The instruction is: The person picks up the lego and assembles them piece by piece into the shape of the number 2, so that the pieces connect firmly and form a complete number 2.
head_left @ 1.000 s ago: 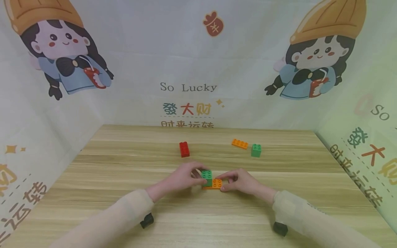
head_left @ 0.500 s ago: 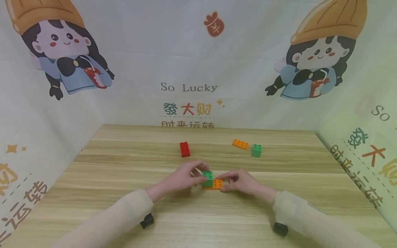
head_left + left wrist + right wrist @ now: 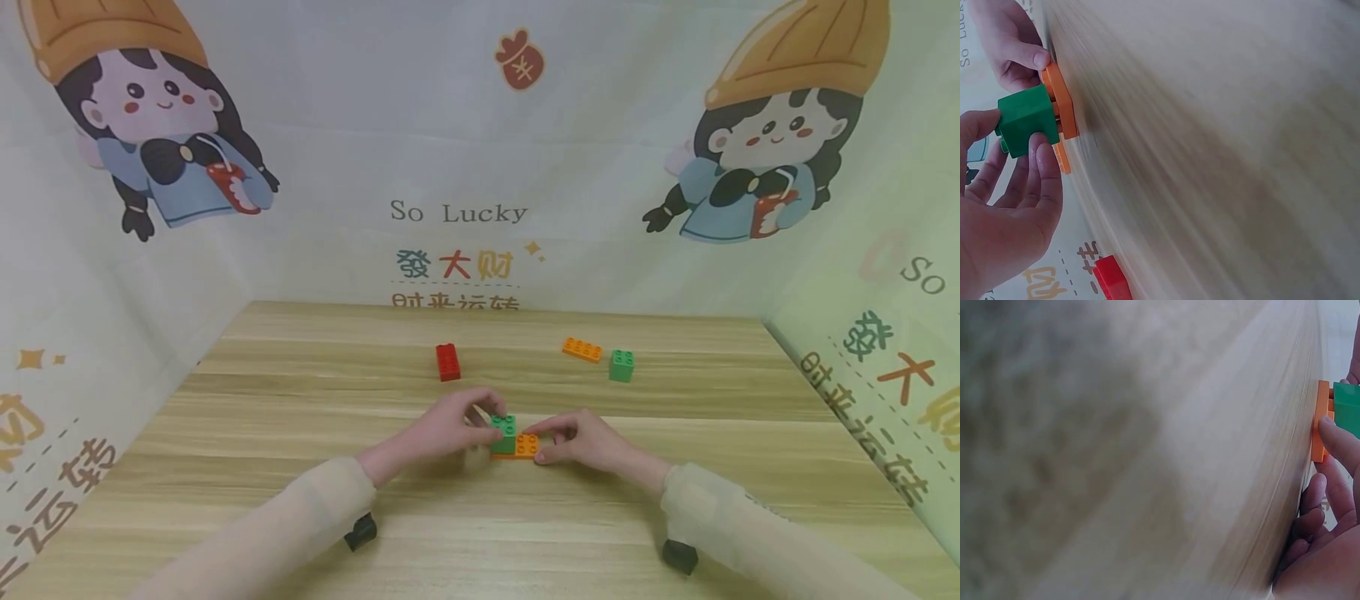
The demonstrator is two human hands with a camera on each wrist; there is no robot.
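Near the middle of the table, a green building block (image 3: 505,442) with studs on top stands over the left half of an orange flat building block (image 3: 527,446). My left hand (image 3: 457,423) pinches the green one between thumb and fingers. In the left wrist view, orange studs show in a narrow gap beneath the green block (image 3: 1025,119), so it is not fully seated on that side. My right hand (image 3: 588,442) pinches the orange block's right end, with its thumb at the front. In the right wrist view, the orange block (image 3: 1320,440) lies flat along the tabletop.
Farther back on the wooden table (image 3: 315,383) lie a red block (image 3: 447,362), a second orange flat block (image 3: 582,349) and a second green block (image 3: 621,366). A printed cloth (image 3: 337,150) hangs behind the table and along both sides.
The left thumb has slid slightly upward on the green block. The right hand and the orange block in it hold nearly still.
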